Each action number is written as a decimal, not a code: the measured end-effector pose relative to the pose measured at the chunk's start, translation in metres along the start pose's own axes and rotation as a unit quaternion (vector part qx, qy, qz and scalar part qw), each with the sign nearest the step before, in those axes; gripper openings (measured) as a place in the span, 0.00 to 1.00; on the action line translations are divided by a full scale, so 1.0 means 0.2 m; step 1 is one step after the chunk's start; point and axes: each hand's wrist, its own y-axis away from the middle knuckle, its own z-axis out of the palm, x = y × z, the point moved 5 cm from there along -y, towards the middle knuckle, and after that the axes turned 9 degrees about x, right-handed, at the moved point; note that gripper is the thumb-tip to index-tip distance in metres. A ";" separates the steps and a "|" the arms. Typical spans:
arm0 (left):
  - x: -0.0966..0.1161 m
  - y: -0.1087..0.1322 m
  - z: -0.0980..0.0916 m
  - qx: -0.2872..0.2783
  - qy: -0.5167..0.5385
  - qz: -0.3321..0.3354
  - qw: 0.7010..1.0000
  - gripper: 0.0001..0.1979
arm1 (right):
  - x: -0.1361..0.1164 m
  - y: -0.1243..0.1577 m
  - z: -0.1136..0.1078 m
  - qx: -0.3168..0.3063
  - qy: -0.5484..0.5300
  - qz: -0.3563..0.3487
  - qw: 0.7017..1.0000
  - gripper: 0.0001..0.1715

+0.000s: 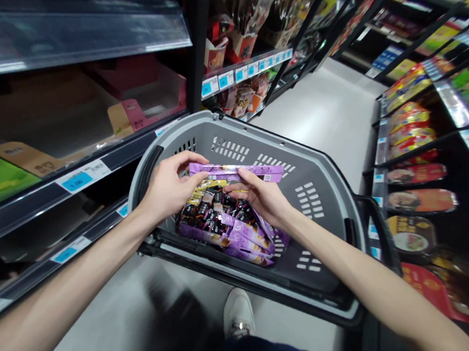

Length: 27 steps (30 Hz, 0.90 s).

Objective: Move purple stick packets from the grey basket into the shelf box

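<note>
A long, narrow purple snack packet (224, 170) lies level between my two hands, above the inside of a grey shopping basket (326, 177). My left hand (173, 185) pinches its left end between thumb and fingers. My right hand (262, 194) grips it nearer the middle, thumb on top, and the right end sticks out past the hand. Below, in the left part of the basket, small black wrapped packets (206, 206) are heaped with some yellow ones. More purple packets (248, 238) lie at the near side of this heap.
To my left stands a shelf with open cardboard boxes (140, 112) and blue price tags (81, 179). Farther along are bagged snacks (245, 98). Shelves with packaged food (422, 198) line the right. A pale aisle floor (321, 106) runs ahead; my shoe (240, 310) shows below the basket.
</note>
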 end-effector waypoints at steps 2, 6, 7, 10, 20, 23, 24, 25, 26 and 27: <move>0.00 0.00 0.00 0.000 -0.004 0.001 1.000 0.11 | 0.00 0.00 0.00 0.003 0.004 0.006 1.000 0.16; 0.00 0.00 0.00 0.004 -0.011 0.004 1.000 0.11 | -0.01 0.00 0.00 0.004 0.014 -0.007 1.000 0.16; 0.00 0.00 0.00 0.004 -0.011 0.005 1.000 0.11 | -0.01 0.00 0.00 0.003 0.015 -0.009 1.000 0.16; -0.01 0.00 -0.01 0.005 -0.010 0.006 1.000 0.11 | -0.01 0.00 -0.01 0.002 0.015 -0.011 1.000 0.18; -0.01 0.00 -0.01 0.000 -0.006 0.009 1.000 0.10 | -0.01 0.01 0.00 -0.005 0.024 -0.031 0.999 0.16; -0.01 0.00 -0.01 -0.001 -0.003 0.011 1.000 0.09 | -0.01 0.01 0.00 0.000 0.029 -0.032 0.999 0.17; -0.01 0.00 -0.01 0.000 -0.003 0.012 1.000 0.09 | -0.01 0.01 0.00 0.002 0.032 -0.031 0.999 0.17; -0.01 0.00 -0.01 0.001 -0.003 0.014 1.000 0.09 | -0.01 0.01 0.00 0.003 0.034 -0.031 0.999 0.18; -0.01 0.00 -0.01 0.002 -0.004 0.014 1.000 0.09 | -0.01 0.01 0.00 0.003 0.037 -0.030 0.999 0.18; -0.01 0.00 -0.01 0.003 -0.005 0.014 1.000 0.09 | -0.01 0.00 -0.01 0.003 0.039 -0.030 0.999 0.19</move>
